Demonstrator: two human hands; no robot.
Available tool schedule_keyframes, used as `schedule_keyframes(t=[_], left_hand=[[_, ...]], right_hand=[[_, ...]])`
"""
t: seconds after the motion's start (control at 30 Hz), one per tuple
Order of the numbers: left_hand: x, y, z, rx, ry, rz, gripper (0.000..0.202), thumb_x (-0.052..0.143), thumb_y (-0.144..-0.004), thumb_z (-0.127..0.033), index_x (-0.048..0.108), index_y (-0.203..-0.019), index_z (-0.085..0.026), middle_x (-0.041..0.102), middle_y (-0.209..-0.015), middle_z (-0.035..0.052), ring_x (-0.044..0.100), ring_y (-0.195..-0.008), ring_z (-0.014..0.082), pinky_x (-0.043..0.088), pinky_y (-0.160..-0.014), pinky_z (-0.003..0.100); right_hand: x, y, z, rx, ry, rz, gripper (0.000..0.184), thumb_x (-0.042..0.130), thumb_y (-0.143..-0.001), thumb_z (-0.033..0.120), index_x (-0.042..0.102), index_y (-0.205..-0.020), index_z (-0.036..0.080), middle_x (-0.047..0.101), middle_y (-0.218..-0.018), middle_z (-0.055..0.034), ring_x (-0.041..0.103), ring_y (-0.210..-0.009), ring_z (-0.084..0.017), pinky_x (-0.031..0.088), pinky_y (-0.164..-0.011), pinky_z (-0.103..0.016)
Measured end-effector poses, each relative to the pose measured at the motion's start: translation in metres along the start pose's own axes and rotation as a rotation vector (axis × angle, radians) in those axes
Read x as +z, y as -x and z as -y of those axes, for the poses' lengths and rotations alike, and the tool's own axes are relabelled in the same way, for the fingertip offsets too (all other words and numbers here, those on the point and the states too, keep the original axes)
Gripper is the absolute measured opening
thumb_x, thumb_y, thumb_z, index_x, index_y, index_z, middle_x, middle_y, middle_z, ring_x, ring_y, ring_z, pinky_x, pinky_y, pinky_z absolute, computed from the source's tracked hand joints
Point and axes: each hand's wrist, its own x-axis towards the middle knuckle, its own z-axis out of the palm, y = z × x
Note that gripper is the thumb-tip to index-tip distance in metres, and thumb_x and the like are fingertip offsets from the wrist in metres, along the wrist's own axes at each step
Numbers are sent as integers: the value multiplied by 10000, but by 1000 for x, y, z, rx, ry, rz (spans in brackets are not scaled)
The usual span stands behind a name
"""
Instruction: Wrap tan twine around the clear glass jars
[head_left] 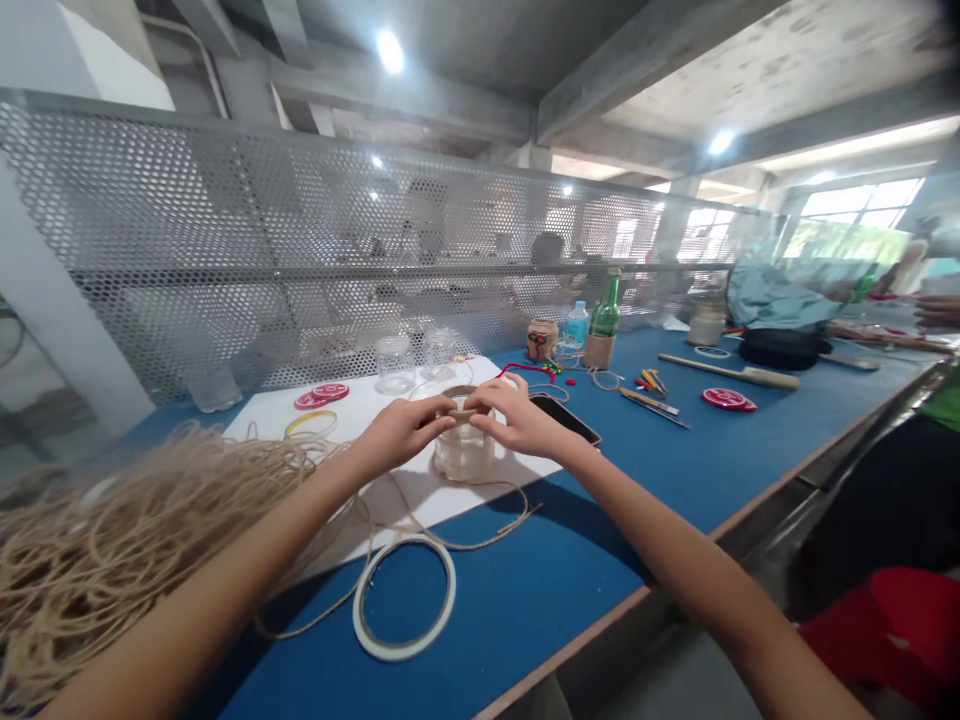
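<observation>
Glass jar [463, 452] stands upright at the far edge of a white sheet [352, 405], a band of jute twine [459, 392] wrapped round its upper part. Both hands clasp it from either side: the left hand [405, 430] and the right hand [517, 418] curl over the top, their fingertips nearly meeting at the front, clamped on the jar and the twine. A loose strand runs down from the jar and loops across the blue desk [525, 590], joining a big tangled pile of twine [97, 570] at the desk's left end. A white tape roll [403, 600] lies just in front of the sheet. Right beside the right hand sits a black phone [568, 418]. Two empty glass jars [394, 364] stand behind, with red round coasters [321, 396] and a yellow ring [310, 424] on the sheet. Farther along are a green bottle [606, 308] with a twine-wrapped base, a decorated jar [542, 338], a plastic water bottle [577, 325], small craft tools [651, 405] and a black pouch [780, 348]. A perforated metal screen [225, 230] runs along the desk's far side.
</observation>
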Motion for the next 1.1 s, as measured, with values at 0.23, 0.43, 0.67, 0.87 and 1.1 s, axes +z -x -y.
schedule_keyframes(t=[0.23,0.43,0.67,0.87,1.1], left_hand=[[1,0,1,-14,22,7,261,441,-864,-355,580,-1016,-196,621,-700,-2,532,-593,124,371,-575,221],[-6,1,10,16,-2,34,350,429,-873,-379,541,-1159,-211,647,-755,3,525,-570,113,379,-588,217],[-6,1,7,17,-84,38,292,416,-879,-380,599,-1011,-194,658,-774,15,546,-618,129,363,-601,222],[-2,1,5,7,-106,18,258,409,-886,-364,592,-973,-204,660,-822,19,563,-665,136,367,-608,223],[-1,1,1,-23,-161,-5,266,407,-886,-381,599,-953,-209,660,-794,21,575,-671,147,377,-613,234]], right_hand=[[8,-3,-6,-29,16,-31,77,427,-874,202,503,-885,197,568,-845,-12,483,-912,-156,227,-963,-413],[7,-4,-12,-32,-46,-4,98,425,-883,195,512,-929,204,575,-910,-29,477,-930,-163,290,-926,-394],[5,-2,-10,-18,-66,6,115,402,-897,220,505,-945,205,580,-960,-27,496,-937,-154,271,-953,-419],[3,-2,-1,-23,-7,8,131,429,-888,266,511,-966,201,586,-921,-19,498,-937,-152,208,-985,-431],[11,-7,-2,-35,65,-36,100,388,-901,231,479,-894,190,563,-896,-41,477,-931,-176,248,-937,-421]])
